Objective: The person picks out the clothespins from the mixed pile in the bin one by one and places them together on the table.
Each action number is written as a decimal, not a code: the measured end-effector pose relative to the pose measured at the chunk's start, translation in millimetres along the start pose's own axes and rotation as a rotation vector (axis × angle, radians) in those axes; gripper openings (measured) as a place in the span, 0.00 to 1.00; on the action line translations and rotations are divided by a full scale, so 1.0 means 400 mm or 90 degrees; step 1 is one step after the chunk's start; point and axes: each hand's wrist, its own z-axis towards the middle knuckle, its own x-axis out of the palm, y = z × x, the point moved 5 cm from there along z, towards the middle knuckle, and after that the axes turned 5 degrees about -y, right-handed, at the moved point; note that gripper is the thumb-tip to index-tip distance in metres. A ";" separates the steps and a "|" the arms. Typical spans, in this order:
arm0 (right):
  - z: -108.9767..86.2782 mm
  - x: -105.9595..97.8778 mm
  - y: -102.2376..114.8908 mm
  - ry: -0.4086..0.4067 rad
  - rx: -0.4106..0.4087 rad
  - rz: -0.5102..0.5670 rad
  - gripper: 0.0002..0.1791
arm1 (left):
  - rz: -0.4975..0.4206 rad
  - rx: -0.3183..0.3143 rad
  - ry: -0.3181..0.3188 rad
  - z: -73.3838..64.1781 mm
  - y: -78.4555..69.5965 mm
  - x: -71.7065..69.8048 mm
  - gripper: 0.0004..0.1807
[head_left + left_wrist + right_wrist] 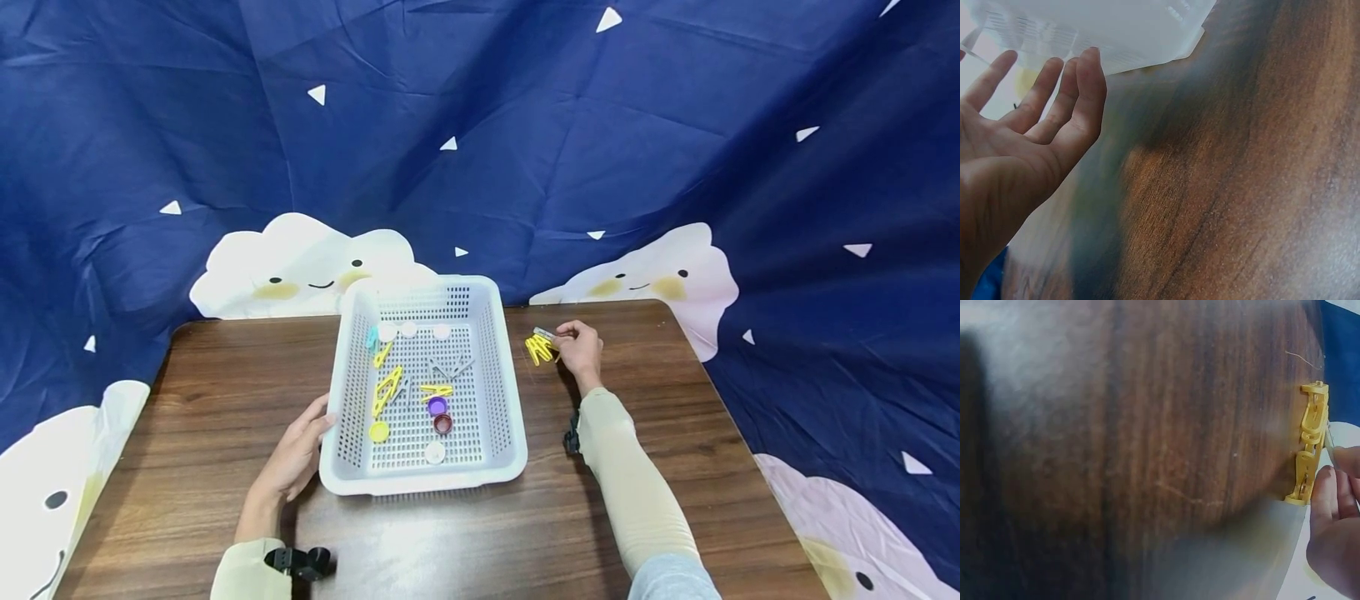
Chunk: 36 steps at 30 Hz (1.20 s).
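A white plastic basket (498,479) stands on the table, holding yellow and grey clothespins and several round caps. At its left side my left hand (298,450) touches the wall with fingers loosely bent, as the left wrist view also shows for the hand (1041,125). To the right of the basket, my right hand (581,350) pinches a grey clothespin (544,333). Just beside its fingertips lie yellow clothespins (537,350). In the right wrist view, yellow clothespins (1311,437) lie near the right hand (1338,512), which is partly cut off at the edge.
Inside the basket are a yellow cap (378,432), a purple cap (437,406), a dark red cap (442,424), white caps (441,332) and a teal piece (372,337). A brown wooden table (420,558) lies underneath; a blue cloth (487,125) hangs behind.
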 end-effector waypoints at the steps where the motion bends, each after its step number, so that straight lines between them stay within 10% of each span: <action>1: -0.001 0.000 0.000 0.001 0.000 -0.004 0.06 | 0.000 0.002 0.001 0.000 0.000 0.000 0.31; 36: -0.026 -0.004 0.055 -0.020 -0.077 0.105 0.12 | 0.007 -0.001 0.007 0.001 0.003 0.002 0.32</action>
